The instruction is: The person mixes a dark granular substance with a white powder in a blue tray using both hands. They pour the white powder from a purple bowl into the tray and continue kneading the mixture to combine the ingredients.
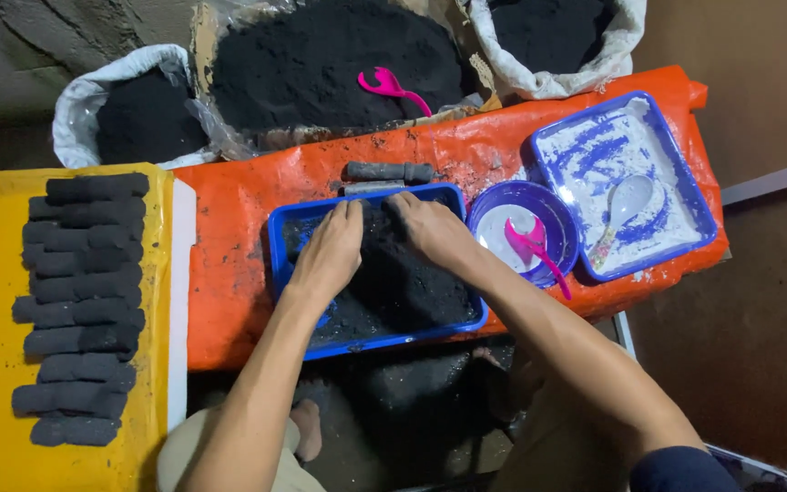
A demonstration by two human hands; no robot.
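A blue rectangular tray [377, 344] on an orange sheet holds a heap of black powder [398, 282]. Both my hands press into the heap at its far end. My left hand [330, 251] lies palm down on the left of the heap, fingers together. My right hand [430, 228] lies beside it on the right, fingers curled into the powder. Just beyond the tray lies a dark cylinder mould [391, 171] on the sheet.
Several black pressed sticks [79, 305] lie in rows on a yellow board at left. Sacks of black powder [321, 59] stand behind, one with a pink scoop [392, 88]. At right are a blue bowl [526, 228] with a pink scoop and a blue tray [626, 182] of white powder with a spoon.
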